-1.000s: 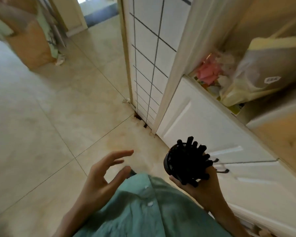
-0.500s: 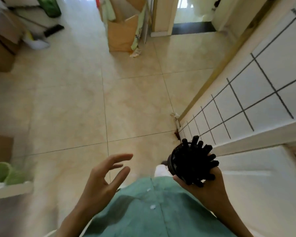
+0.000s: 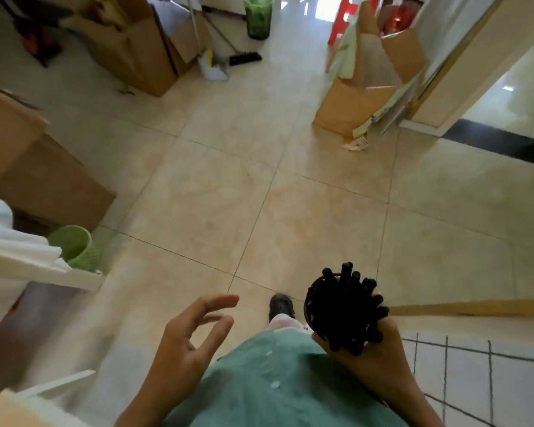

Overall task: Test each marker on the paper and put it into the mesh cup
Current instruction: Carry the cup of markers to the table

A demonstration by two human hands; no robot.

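Over beige floor tiles (image 3: 290,192), right hand (image 3: 370,362) grips black mesh cup (image 3: 316,306) bristling with markers (image 3: 349,309); left hand (image 3: 185,349) loosely spread.

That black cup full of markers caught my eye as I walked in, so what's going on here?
A person in a green shirt is standing on a tiled floor, holding a black mesh cup packed with black markers in the right hand. The left hand is empty, fingers loosely spread in front of the body. No paper shows in this view. Cardboard boxes and a green bin stand around the room.
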